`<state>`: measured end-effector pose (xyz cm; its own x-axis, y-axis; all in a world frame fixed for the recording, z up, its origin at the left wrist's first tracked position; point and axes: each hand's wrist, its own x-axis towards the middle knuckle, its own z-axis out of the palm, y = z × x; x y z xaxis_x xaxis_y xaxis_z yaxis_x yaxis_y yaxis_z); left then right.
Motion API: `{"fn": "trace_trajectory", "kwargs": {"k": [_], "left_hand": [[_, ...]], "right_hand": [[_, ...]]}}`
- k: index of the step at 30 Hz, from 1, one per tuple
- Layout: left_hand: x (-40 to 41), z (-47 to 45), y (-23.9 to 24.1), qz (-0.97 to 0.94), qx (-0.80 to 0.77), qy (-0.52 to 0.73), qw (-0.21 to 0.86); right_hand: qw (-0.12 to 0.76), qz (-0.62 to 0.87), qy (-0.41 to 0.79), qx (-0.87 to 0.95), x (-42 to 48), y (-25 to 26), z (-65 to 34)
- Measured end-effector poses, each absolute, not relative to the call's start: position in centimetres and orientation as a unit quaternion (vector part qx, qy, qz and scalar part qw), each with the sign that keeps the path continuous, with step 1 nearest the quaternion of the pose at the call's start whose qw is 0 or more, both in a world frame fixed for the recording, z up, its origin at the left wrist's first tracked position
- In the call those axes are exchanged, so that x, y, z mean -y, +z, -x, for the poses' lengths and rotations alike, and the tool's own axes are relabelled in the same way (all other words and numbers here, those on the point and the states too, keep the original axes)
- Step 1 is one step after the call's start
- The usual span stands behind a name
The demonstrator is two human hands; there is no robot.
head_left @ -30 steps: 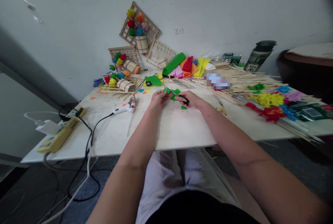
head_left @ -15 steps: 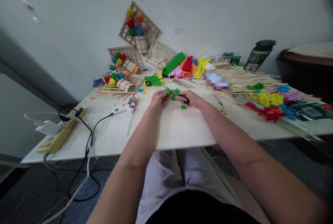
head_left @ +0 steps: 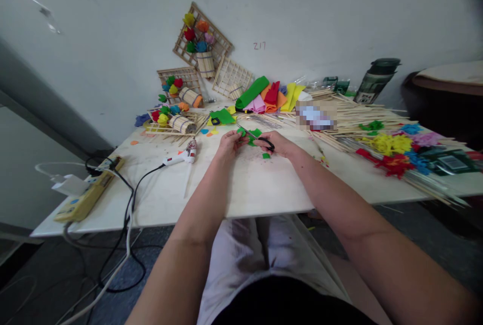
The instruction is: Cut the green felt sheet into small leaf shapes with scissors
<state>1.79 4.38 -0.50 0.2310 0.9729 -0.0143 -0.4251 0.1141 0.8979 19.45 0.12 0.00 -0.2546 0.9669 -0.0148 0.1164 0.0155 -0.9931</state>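
Note:
My left hand (head_left: 229, 143) pinches a small piece of green felt (head_left: 252, 134) just above the white table (head_left: 245, 184). My right hand (head_left: 278, 143) grips black-handled scissors (head_left: 260, 140), whose blades point left into the felt. A small green scrap (head_left: 266, 155) lies on the table below the scissors. Both hands work close together near the middle of the table.
A glue gun (head_left: 181, 156) lies left of my hands, its cord running to a yellow power strip (head_left: 81, 201). Wooden lattice frames with felt flowers (head_left: 196, 43) lean on the wall. Folded felt sheets (head_left: 267, 96), bundles of sticks (head_left: 358, 113), felt flowers (head_left: 388, 151) and a dark bottle (head_left: 375, 81) fill the right.

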Motion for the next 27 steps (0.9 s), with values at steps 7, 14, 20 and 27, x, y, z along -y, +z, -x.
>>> {"fn": "trace_trajectory", "kwargs": {"k": [7, 14, 20, 27], "left_hand": [[-4.9, -1.8, -1.1, -0.413, -0.326, 0.533, 0.662], [-5.0, -1.7, -1.2, -0.414, -0.326, 0.544, 0.654], [-4.5, -1.9, -0.8, -0.436, -0.339, 0.522, 0.650], [-4.3, -2.2, -0.8, -0.434, -0.342, 0.516, 0.654]], "right_hand": [[0.401, 0.459, 0.536, 0.584, 0.1, 0.1, -19.3], [0.393, 0.456, 0.543, 0.586, 0.0, -0.2, -19.3], [0.402, 0.455, 0.546, 0.578, -0.4, -0.6, -19.4], [0.403, 0.468, 0.535, 0.577, -0.9, -1.2, -19.6]]}}
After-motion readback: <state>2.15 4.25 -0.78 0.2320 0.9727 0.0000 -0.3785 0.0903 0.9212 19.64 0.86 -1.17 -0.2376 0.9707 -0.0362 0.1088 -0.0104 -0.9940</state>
